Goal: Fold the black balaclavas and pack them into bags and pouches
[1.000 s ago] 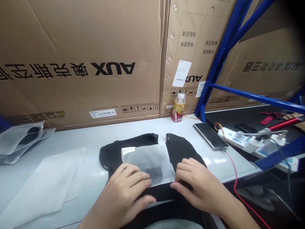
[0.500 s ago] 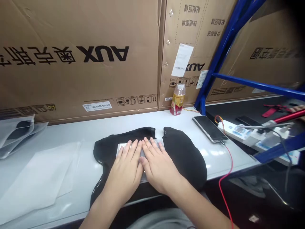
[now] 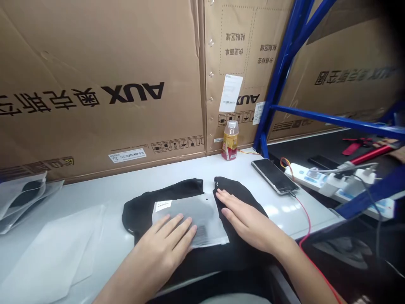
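A translucent plastic bag point(image 3: 205, 217) with a small white label lies flat on a black cloth garment point(image 3: 142, 207) spread over the table. Something dark shows faintly inside the bag. My left hand point(image 3: 166, 242) rests on the bag's left part, palm down with fingers stretched out. Beyond the bag's right edge, my right hand point(image 3: 245, 219) lies flat on the garment's right part, its fingers extended. Part of the garment reaches the table's front edge.
Flat translucent bags point(image 3: 47, 249) lie at left, with bagged dark items point(image 3: 27, 196) behind. A drink bottle point(image 3: 230, 141), a phone point(image 3: 274, 176) on a red cable and a power strip point(image 3: 335, 185) are at right. Cardboard boxes point(image 3: 126, 46) and a blue frame point(image 3: 274, 88) stand behind.
My hands were side by side on top of the bag and have moved apart. The right hand has slid right onto the garment; the left has drawn back, uncovering most of the bag.
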Motion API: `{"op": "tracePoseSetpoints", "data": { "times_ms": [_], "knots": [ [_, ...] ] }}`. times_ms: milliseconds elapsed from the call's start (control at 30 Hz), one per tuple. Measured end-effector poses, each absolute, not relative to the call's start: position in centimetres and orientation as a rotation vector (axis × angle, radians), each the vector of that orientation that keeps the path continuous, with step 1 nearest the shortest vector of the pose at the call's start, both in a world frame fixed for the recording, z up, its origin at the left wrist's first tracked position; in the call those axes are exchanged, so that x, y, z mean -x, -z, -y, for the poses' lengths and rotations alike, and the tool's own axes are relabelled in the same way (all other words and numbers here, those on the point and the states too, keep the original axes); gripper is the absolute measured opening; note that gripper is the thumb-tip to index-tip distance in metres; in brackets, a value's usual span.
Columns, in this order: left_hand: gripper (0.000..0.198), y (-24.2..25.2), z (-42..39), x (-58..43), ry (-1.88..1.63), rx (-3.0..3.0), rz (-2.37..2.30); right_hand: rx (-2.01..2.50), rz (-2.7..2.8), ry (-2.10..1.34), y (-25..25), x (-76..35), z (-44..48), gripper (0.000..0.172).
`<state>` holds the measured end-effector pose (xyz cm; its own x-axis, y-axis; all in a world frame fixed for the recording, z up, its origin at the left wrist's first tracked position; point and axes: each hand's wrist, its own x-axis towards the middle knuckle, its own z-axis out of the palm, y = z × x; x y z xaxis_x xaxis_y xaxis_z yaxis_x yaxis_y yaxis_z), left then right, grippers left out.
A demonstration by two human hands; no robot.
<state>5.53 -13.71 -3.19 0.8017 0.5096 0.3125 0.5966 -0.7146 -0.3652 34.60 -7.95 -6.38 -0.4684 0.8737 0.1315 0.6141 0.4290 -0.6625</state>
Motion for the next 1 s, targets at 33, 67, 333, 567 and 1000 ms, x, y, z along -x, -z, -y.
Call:
{"op": "tracePoseSetpoints", "data": {
  "times_ms": [33,67,333,567,1000],
  "knots": [
    [0.037,2.6,13.5,-5.7,0.300,2.503,0.761,1.253,2.238,-0.757,6.5,-34.8,8.0,0.054],
    [0.036,1.8,13.2,-5.7,0.353,2.474,0.719,1.248,2.253,-0.750,6.7,-34.8,8.0,0.054],
    [0.047,-5.3,6.8,1.2,0.631,1.972,1.058,1.205,2.263,-0.604,7.2,-34.5,8.3,0.052],
    [0.042,-1.3,0.2,3.7,0.325,2.293,1.473,1.212,2.292,-0.547,7.3,-34.4,8.3,0.051],
    [0.059,3.6,9.3,-0.9,0.105,2.613,1.538,1.395,2.210,-0.223,5.9,-35.5,4.4,0.039]
  ]
}}
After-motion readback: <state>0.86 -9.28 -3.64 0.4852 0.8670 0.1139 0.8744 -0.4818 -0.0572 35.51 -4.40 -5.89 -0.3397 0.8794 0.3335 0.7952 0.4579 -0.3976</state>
